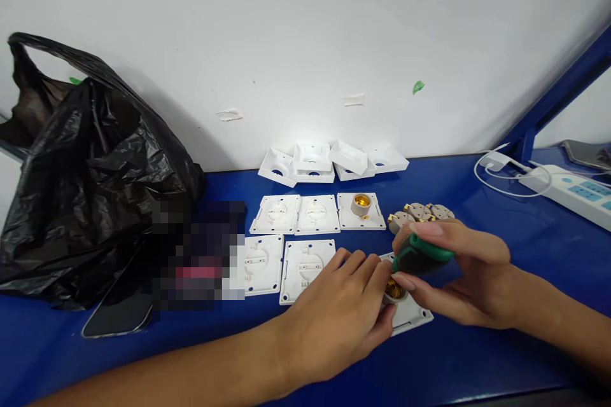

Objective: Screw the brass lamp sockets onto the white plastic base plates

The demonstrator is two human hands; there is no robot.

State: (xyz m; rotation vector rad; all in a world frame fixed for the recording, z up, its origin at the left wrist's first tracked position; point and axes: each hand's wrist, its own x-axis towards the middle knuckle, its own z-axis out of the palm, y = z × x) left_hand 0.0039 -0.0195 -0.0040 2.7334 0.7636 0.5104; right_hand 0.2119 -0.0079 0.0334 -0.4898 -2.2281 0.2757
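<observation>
Screwdriver (415, 259) gripped by right hand (489, 276), left hand (341, 315) closed around socket (395, 291), room before front table edge (506, 395).

The left hand (341, 311), placed between five and six o'clock, is seen bare from fingers to wrist (284, 343). Its knuckles are softly rounded and its fingers are slender. The left forearm (191, 362), cut off by the edge of the view between seven and eight o'clock, is uncovered along its whole visible length and is narrowed toward the wrist. Near four o'clock, the right hand (470, 273) is likewise seen bare, with smooth nails shown on two slim digits. The right forearm (563, 315), cropped at four o'clock, is also uncovered.
</observation>
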